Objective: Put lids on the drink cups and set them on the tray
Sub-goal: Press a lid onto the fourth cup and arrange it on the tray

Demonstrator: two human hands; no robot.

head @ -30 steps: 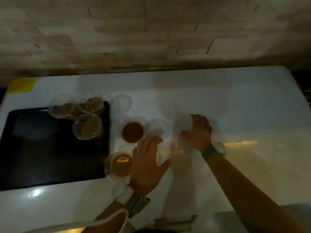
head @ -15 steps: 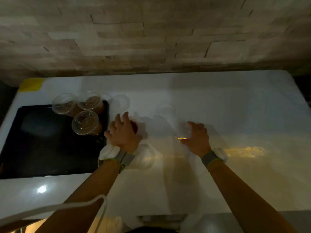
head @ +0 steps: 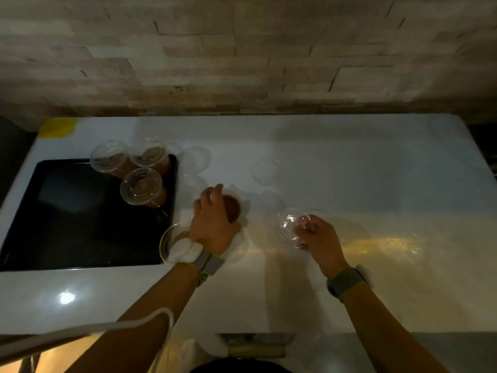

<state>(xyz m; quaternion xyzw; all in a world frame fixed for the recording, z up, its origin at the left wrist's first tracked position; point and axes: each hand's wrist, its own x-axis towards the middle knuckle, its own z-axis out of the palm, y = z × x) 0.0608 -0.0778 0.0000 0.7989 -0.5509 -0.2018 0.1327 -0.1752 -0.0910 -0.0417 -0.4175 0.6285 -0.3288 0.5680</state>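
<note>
A black tray (head: 67,216) lies at the left of the white counter. Three lidded cups of brown drink (head: 141,189) stand in its far right corner. Just right of the tray, my left hand (head: 212,222) grips an uncovered cup of brown drink (head: 233,208). A second uncovered cup (head: 168,239) sits below it, half hidden by my left wrist. My right hand (head: 320,239) holds a clear dome lid (head: 290,224), tilted a little above the counter.
Loose clear lids lie on the counter: one (head: 195,158) beside the tray's far corner, another (head: 266,170) further right. Yellow tape (head: 57,127) marks the far left corner. A brick wall (head: 242,55) backs the counter.
My left hand moved up from the near cup and closed around the far uncovered cup. My right hand picked the clear lid up off the counter and tilted it.
</note>
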